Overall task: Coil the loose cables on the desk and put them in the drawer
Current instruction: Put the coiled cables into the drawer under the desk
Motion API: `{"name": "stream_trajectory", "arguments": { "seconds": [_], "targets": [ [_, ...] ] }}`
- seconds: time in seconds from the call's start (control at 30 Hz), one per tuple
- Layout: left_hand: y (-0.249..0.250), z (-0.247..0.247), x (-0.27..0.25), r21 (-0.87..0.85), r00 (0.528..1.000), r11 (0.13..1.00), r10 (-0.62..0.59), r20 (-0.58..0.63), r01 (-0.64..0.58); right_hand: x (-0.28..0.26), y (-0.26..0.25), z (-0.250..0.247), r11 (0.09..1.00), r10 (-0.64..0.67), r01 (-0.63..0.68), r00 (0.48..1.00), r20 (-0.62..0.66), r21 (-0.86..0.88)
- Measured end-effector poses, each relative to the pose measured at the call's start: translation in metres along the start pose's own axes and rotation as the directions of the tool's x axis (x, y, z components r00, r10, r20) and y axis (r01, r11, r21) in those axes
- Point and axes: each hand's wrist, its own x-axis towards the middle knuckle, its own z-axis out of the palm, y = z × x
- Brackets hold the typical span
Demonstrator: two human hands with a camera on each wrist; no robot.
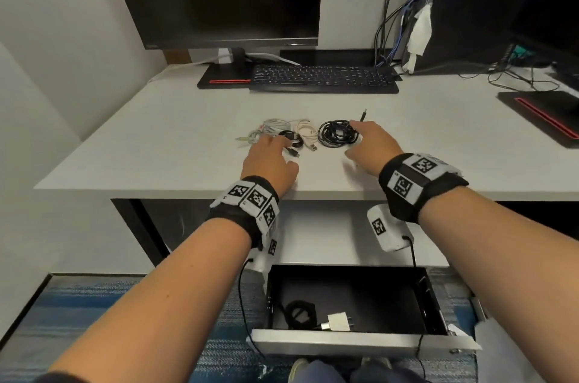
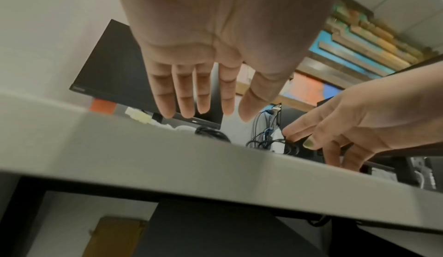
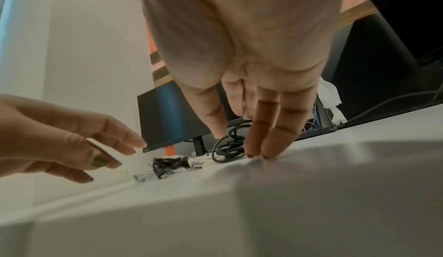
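Your right hand [image 1: 371, 144] has its fingers [image 3: 271, 138] straight, touching the black cable coil [image 1: 336, 133] on the worktop [image 1: 156, 138]. Your left hand [image 1: 269, 160] is flat over the small black cable [image 1: 293, 139], holding nothing. The drawer [image 1: 344, 342] is open below.

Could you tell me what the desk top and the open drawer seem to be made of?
Desk top: probably laminate, smooth matte pale grey, with a soft sheen and no grain. Drawer: looks like painted sheet metal, thin straight walls, black inside, pale grey front.
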Motion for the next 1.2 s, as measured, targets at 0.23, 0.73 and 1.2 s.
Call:
{"name": "stream_trajectory", "arguments": {
  "seconds": [0.23,0.73,1.2],
  "targets": [
    [-0.011,0.015,0.019,0.123,0.994,0.992,-0.034,0.102,0.021,0.024,-0.003,0.009,0.987,-0.013,0.023,0.998,0.062,-0.159],
    [0.002,0.038,-0.027,-0.011,0.966,0.979,0.199,-0.164,-0.203,-0.008,0.015,0.018,0.991,-0.093,0.090,0.995,0.021,0.101],
    [0.025,0.059,-0.087,-0.771,0.871,0.406,-0.225,0.436,0.491,-0.101,0.043,0.019,0.895,-0.292,0.214,0.945,0.151,0.391]
  ]
}}
